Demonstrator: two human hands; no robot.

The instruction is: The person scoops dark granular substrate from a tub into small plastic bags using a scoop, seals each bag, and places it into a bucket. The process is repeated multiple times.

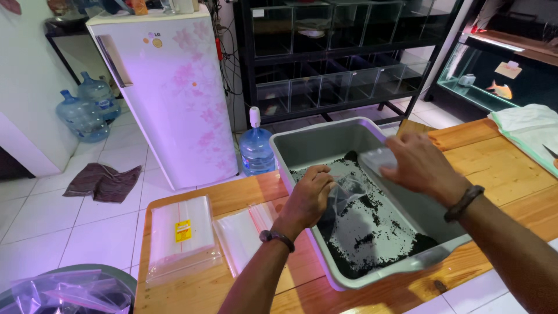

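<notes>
Over grey tray, left hand and right hand, fingers gripping clear bag

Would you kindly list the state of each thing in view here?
Clear plastic bag: held over the tray by both hands.
Left hand: pinching bag.
Right hand: gripping bag.
Grey tray: holds scattered dark granules.
Stack of bags: flat, untouched.
Fridge: shut.

Clear bag pack, yellow label, on table.

both hands hold a clear bag over a grey tray of black grit.
</notes>
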